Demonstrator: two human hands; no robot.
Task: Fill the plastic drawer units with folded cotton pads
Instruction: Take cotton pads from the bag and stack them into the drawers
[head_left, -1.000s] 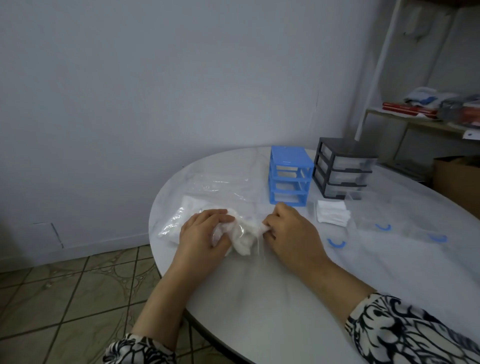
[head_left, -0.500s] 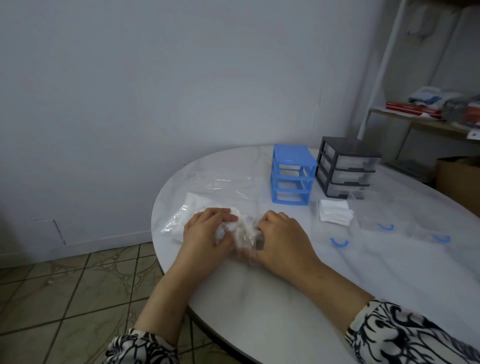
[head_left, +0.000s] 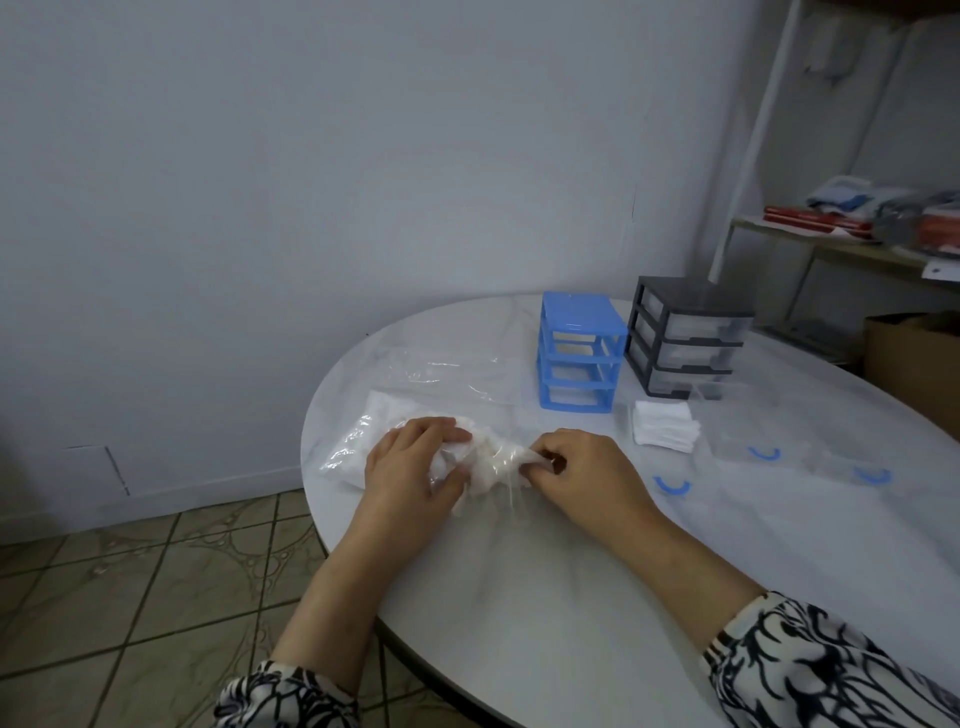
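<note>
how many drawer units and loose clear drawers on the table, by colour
blue drawer unit, its slots open: 1
black drawer unit, clear drawers in it: 1
clear drawers with blue handles, loose on the table: 3
total: 5

Hidden under the left hand (head_left: 410, 470) and right hand (head_left: 582, 470): most of the crumpled clear bag (head_left: 491, 462) of cotton pads, fingertips buried in the film, so grip detail impossible to read. Cut off at the right and top edges: the shelf (head_left: 841, 249) with its blurred red and grey items, and the cardboard box (head_left: 914, 358). Too faint against the table (head_left: 545, 597) to trace: the clear drawers (head_left: 769, 441), only blue handles (head_left: 674, 486) plain; contents of the black drawer unit (head_left: 685, 338) unreadable.
</note>
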